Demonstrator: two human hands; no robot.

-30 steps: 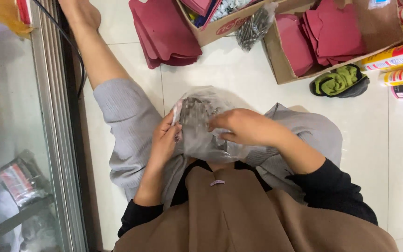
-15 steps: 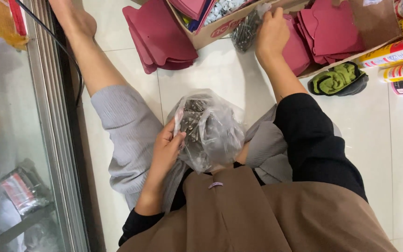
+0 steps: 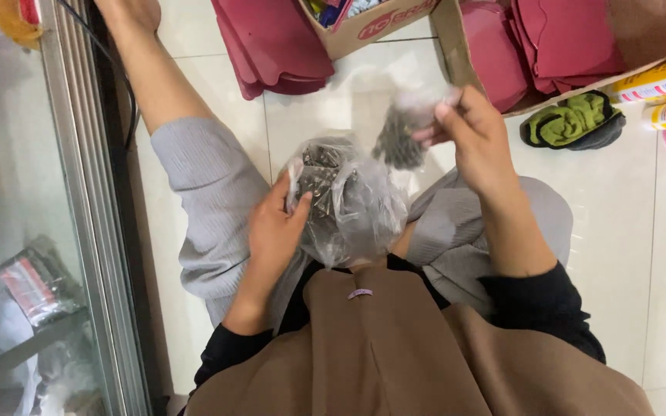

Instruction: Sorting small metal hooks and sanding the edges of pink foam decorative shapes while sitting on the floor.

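Floor: pale tiled floor point(image 3: 333, 100), the person seated on it with grey-trousered legs spread.
Cardboard box: open box point(image 3: 456, 46) of dark red pieces, at upper right.
Large bag: clear plastic bag point(image 3: 352, 204) of small dark metal parts, still in the lap.
Left hand: left hand point(image 3: 275, 227), fingers curled round the bag's left edge, as before.
Right hand: right hand point(image 3: 475, 139), half a second ago reaching to the box, now drawn back above the lap.
Small bag: small bag point(image 3: 406, 131) of dark parts, pinched between right thumb and fingertips, hanging just above the large bag.
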